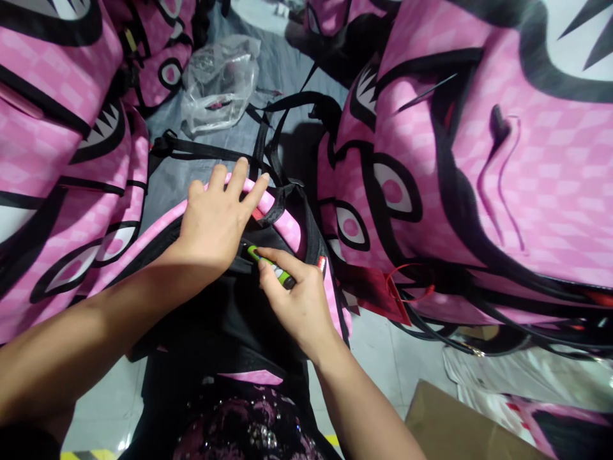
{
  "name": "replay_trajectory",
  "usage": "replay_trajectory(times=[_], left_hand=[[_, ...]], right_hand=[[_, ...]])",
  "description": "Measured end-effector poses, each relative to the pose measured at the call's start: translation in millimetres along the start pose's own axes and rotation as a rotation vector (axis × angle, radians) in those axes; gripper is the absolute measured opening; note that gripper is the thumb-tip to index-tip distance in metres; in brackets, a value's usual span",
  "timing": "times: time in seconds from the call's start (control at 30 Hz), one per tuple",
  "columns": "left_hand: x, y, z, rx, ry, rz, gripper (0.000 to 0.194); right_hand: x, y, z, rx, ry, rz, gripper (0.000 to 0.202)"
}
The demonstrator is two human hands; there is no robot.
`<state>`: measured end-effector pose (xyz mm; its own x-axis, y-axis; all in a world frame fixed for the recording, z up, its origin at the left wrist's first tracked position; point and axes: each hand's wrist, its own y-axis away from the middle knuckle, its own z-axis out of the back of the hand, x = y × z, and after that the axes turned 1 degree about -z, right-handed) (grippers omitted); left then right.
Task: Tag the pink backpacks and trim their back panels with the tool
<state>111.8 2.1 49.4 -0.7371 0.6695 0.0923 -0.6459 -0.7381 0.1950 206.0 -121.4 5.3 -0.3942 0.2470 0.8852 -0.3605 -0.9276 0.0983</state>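
On backpack (230,310) | left hand (215,217) splayed | right hand (301,297) gripping green tool (282,276)

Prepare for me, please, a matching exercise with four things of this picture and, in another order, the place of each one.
1. Green tool
2. Clear plastic bag
3. Large red tag
4. Left hand

A. On the grey surface, beyond the hands
B. Spread on the pink edge of the near bag
C. In the grip of the right hand
D. Low beside the pink bags at right

Pairs: 1-C, 2-A, 3-D, 4-B
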Motion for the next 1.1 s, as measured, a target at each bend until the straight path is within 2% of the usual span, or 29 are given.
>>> replay_trajectory(times=[0.2, 0.5, 0.7, 0.8, 0.9, 1.0, 1.1], left_hand=[[0, 1, -1.4, -0.02, 0.078, 0.013, 0.077], [0, 5, -0.1, -0.042, -0.075, -0.018, 0.071], [-1, 13, 0.2, -0.047, -0.024, 0.006, 0.076], [-2, 24, 1.5, -0.072, -0.032, 0.028, 0.078], [3, 43, 8.4, -0.042, -0.072, 0.049, 0.084], [12, 65, 21.0, 0.025, -0.124, 0.038, 0.099], [15, 78, 31.7, 0.041, -0.15, 0.05, 0.113]], right_hand=[[0, 0, 1, 0.003, -0.007, 0.006, 0.024], [1, -1, 1, 0.038, -0.015, 0.06, 0.025], [4, 5, 4, 0.049, 0.017, 0.05, 0.025], [6, 11, 4, 0.049, 0.015, 0.071, 0.025], [9, 19, 2, 0.078, -0.038, 0.104, 0.025], [10, 28, -1, 0.096, -0.112, 0.113, 0.026], [8, 31, -4, 0.099, -0.175, 0.138, 0.026]])
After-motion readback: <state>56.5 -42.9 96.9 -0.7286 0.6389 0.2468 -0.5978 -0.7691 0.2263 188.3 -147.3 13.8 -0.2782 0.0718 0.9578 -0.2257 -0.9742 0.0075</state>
